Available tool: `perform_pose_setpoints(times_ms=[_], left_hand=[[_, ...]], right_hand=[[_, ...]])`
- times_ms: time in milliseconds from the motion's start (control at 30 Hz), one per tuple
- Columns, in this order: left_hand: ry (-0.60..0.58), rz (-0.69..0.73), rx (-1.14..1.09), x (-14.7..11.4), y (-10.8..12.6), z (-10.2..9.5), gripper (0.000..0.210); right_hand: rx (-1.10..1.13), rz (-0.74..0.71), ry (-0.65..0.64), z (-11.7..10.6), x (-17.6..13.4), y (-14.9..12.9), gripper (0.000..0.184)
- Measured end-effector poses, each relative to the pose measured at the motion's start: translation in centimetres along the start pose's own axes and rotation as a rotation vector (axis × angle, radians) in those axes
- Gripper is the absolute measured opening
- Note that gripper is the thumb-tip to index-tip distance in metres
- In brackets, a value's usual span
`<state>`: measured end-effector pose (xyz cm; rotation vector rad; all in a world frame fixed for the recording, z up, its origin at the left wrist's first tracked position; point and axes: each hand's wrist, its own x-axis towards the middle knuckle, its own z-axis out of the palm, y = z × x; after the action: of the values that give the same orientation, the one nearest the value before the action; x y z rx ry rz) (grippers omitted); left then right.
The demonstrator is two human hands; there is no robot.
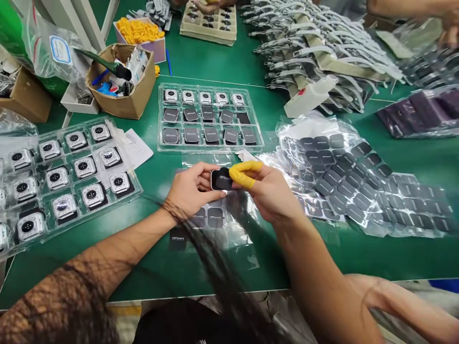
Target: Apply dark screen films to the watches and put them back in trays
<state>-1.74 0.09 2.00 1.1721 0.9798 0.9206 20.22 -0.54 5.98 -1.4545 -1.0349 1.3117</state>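
My left hand point(190, 190) grips a smartwatch body point(214, 180) by its edges, dark face up, without a strap. With yellow finger covers on, my right hand point(267, 188) pinches a black printed film sticker point(225, 179) that overlaps the watch face. How much of the sticker touches the face I cannot tell. Below the hands lies a clear sheet of black stickers point(215, 217), with a dark printed square point(178, 240) at its lower left. Beyond the hands, a clear tray point(211, 149) holds watch bodies, one row back up and two rows with black printed faces up.
At left, another clear tray point(77, 229) carries watches back up. Piled sticker sheets point(340, 177) lie at right. Behind stand a white bottle point(310, 98), a heap of grey straps point(319, 52), a cardboard box point(138, 98) and yellow finger covers point(139, 31). Other people's hands point(210, 5) show at the far side.
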Motion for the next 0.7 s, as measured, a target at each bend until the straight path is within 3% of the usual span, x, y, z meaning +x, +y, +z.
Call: perform_pose_setpoints(times_ms=[133, 700], left_hand=[[-0.016, 0.019, 0.072, -0.2, 0.0, -0.1, 0.059], [-0.043, 0.01, 0.13, -0.2, 0.5, -0.1, 0.057]], right_hand=[[0.036, 0.099, -0.018, 0.7, -0.3, 1.2, 0.06], [-0.004, 0.073, 0.009, 0.7, -0.7, 1.7, 0.06]])
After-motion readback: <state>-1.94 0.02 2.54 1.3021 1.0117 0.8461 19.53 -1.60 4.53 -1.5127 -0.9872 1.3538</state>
